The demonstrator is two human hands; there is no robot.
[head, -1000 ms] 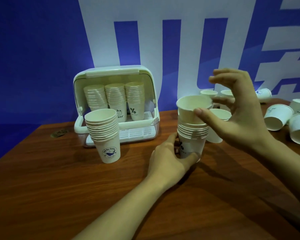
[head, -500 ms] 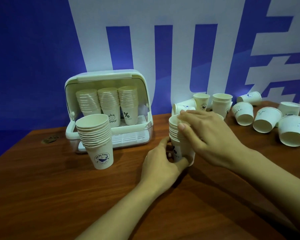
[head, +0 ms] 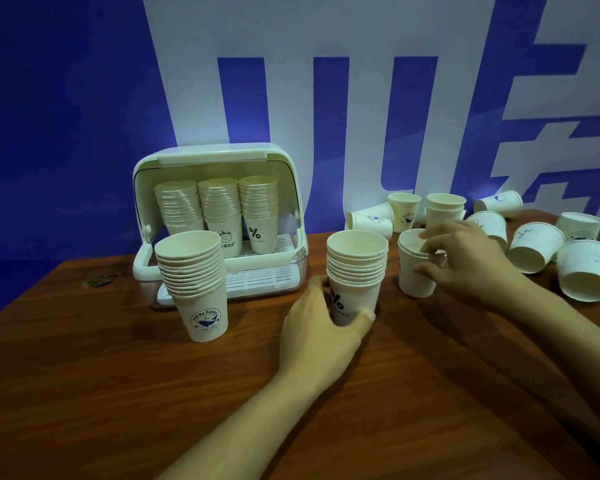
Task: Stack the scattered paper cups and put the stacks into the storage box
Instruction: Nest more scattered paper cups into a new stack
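1. Three stacks stand inside the storage box (head: pixel 219 216) at left of centre; a whale-print stack (head: pixel 194 285) waits upright on the bench (head: pixel 84 393) before it.
2. At centre, the left hand (head: pixel 321 337) wraps the base of the percent-print stack (head: pixel 356 271).
3. Just right, the right hand (head: pixel 465 261) pinches the rim of a short upright stack (head: pixel 413 271), the nearer grip for nesting it leftward.
4. Loose cups (head: pixel 534 247) lie tipped at right.

White cups (head: pixel 356 271), brown wood-grain table (head: pixel 118 393)
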